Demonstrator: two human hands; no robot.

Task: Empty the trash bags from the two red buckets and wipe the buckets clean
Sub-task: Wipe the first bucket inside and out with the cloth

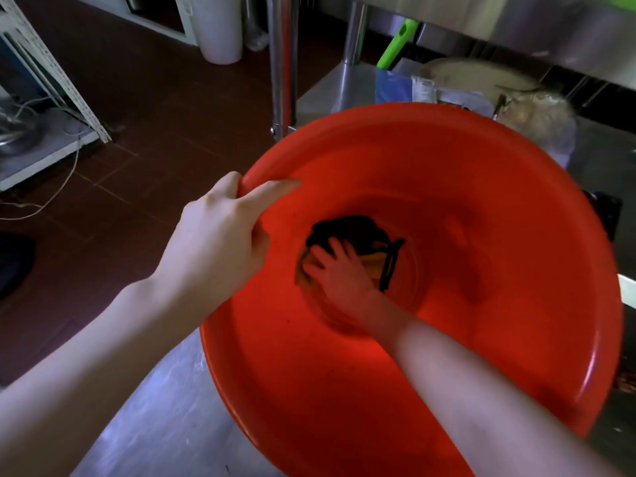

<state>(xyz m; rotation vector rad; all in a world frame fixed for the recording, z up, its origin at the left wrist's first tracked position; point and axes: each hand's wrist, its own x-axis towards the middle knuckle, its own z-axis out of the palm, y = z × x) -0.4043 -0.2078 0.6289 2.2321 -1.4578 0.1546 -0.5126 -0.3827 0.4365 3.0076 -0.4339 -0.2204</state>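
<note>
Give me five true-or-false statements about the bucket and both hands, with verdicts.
1. The left hand grips the bucket by its rim. True.
2. The right hand presses a cloth on the bucket's bottom. True.
3. A trash bag lines the bucket. False: no bag is in it.
4. The bucket stands on the tiled floor. False: a steel table lies under it.
5. A white bin stands on the floor. True.
</note>
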